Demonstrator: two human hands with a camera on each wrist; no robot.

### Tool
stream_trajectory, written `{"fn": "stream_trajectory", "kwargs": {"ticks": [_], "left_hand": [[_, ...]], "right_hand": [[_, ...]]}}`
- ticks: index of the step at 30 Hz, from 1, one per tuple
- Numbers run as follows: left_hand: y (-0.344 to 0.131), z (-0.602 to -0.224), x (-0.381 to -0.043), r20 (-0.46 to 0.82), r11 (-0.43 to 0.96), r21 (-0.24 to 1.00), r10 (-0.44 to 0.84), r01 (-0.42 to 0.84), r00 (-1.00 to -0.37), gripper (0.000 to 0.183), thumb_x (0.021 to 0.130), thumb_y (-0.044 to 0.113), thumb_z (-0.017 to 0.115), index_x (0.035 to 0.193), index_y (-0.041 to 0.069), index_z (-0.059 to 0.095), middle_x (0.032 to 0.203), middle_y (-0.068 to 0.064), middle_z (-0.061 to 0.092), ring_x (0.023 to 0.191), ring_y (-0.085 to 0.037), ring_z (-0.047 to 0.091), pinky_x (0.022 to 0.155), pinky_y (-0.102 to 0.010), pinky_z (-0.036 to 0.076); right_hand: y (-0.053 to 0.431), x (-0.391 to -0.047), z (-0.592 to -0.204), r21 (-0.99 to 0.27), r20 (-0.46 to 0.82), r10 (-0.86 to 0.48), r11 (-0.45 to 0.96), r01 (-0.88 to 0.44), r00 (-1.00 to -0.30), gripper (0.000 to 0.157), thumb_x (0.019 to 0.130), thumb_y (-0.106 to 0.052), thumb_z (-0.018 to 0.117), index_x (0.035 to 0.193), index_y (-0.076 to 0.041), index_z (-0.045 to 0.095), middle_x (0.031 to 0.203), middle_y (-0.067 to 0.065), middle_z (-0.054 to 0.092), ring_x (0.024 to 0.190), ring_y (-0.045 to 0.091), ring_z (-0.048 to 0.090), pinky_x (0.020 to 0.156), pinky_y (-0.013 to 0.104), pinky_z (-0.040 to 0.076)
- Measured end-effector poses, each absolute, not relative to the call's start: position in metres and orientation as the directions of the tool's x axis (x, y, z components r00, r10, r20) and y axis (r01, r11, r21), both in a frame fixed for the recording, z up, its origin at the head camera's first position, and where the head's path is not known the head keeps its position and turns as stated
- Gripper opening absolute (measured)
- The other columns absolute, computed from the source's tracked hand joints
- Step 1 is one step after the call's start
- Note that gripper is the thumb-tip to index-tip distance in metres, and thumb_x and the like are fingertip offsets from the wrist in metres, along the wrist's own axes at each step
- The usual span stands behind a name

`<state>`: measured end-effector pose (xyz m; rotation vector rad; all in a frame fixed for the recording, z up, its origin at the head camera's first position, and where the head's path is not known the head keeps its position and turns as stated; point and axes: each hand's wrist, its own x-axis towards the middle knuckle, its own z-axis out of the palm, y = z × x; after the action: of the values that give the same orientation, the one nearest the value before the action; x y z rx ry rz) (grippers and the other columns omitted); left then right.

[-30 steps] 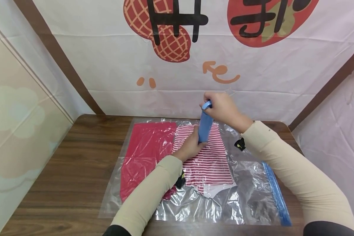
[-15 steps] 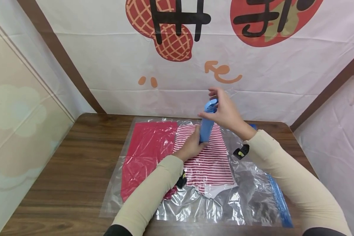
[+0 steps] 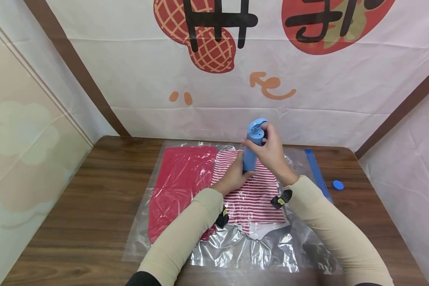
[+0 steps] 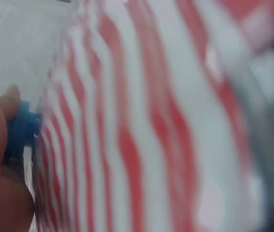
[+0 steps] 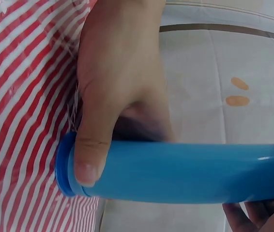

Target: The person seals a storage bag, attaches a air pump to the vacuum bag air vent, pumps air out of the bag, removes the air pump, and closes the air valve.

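Observation:
A blue cylindrical hand pump (image 3: 250, 157) stands on the striped garment inside a clear plastic bag (image 3: 248, 248). My left hand (image 3: 234, 174) grips the pump's base; in the right wrist view its thumb lies across the lower end. In the left wrist view, part of the left hand (image 4: 1, 164) shows at the edge beside the blue base (image 4: 18, 128). My right hand (image 3: 271, 149) holds the pump's upper part, fingers behind and thumb in front. A light blue handle (image 3: 258, 122) rises at the top. The red-and-white striped garment (image 3: 257, 198) lies under the plastic.
A folded red garment (image 3: 182, 178) is in the bag's left part. The bag's blue zip strip (image 3: 317, 172) runs along the right side. A small round blue cap (image 3: 337, 185) lies on the wooden table (image 3: 75, 214). Printed cloth walls (image 3: 146, 87) surround the table.
My right hand has let go of the pump's top handle, spread its fingers, and taken hold of the upper body slightly lower. The right forearm moved left, uncovering the blue cap. My left hand stays put.

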<state>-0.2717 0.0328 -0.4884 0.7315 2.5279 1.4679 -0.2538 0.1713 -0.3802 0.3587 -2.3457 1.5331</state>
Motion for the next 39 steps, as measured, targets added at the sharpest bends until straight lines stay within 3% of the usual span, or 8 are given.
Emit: {"fn": "stream_trajectory", "kwargs": {"ticks": [5, 13, 24, 33, 39], "left_hand": [[0.032, -0.485, -0.273, 0.121, 0.387, 0.863, 0.463, 0.323, -0.878, 0.077, 0.096, 0.015, 0.072, 0.153, 0.005, 0.021, 0.148, -0.021, 0.045, 0.138, -0.034, 0.047, 0.116, -0.048, 0.037], [0.023, -0.469, -0.271, 0.149, 0.246, 0.92, 0.502, 0.306, -0.852, 0.078, 0.095, 0.017, 0.072, 0.151, 0.015, 0.018, 0.157, -0.022, 0.035, 0.143, -0.037, 0.041, 0.116, -0.051, 0.036], [0.018, -0.468, -0.268, 0.21, 0.202, 0.923, 0.445, 0.326, -0.871, 0.057, 0.099, 0.019, 0.07, 0.148, 0.011, 0.042, 0.144, -0.014, 0.055, 0.135, -0.029, 0.053, 0.111, -0.044, 0.044], [0.021, -0.471, -0.265, 0.223, 0.207, 0.921, 0.411, 0.329, -0.884, 0.057, 0.098, 0.018, 0.071, 0.147, 0.009, 0.043, 0.14, -0.016, 0.058, 0.132, -0.029, 0.056, 0.109, -0.045, 0.046], [0.022, -0.471, -0.265, 0.208, 0.231, 0.924, 0.364, 0.304, -0.908, 0.061, 0.095, 0.023, 0.074, 0.146, 0.009, 0.043, 0.136, -0.015, 0.059, 0.13, -0.028, 0.056, 0.108, -0.043, 0.047]], "right_hand": [[0.173, -0.255, -0.38, -0.843, 0.384, -0.036, 0.394, -0.366, -0.923, 0.059, 0.087, -0.021, 0.084, 0.125, 0.002, 0.045, 0.124, 0.019, 0.054, 0.115, 0.029, 0.056, 0.095, 0.053, 0.05], [0.173, -0.256, -0.381, -0.827, 0.415, -0.041, 0.399, -0.396, -0.909, 0.057, 0.086, -0.019, 0.084, 0.124, 0.002, 0.046, 0.123, 0.018, 0.054, 0.116, 0.029, 0.056, 0.099, 0.055, 0.049], [0.172, -0.253, -0.381, -0.853, 0.387, -0.054, 0.359, -0.379, -0.921, 0.06, 0.087, -0.012, 0.083, 0.128, 0.005, 0.042, 0.126, 0.022, 0.052, 0.119, 0.033, 0.054, 0.1, 0.056, 0.047], [0.178, -0.255, -0.386, -0.843, 0.393, -0.083, 0.366, -0.394, -0.916, 0.056, 0.088, -0.018, 0.082, 0.126, 0.0, 0.046, 0.122, 0.017, 0.054, 0.117, 0.03, 0.056, 0.099, 0.056, 0.048], [0.18, -0.257, -0.385, -0.844, 0.396, -0.144, 0.331, -0.421, -0.907, 0.051, 0.089, -0.01, 0.08, 0.13, 0.002, 0.052, 0.124, 0.019, 0.058, 0.119, 0.034, 0.059, 0.102, 0.057, 0.048]]}}
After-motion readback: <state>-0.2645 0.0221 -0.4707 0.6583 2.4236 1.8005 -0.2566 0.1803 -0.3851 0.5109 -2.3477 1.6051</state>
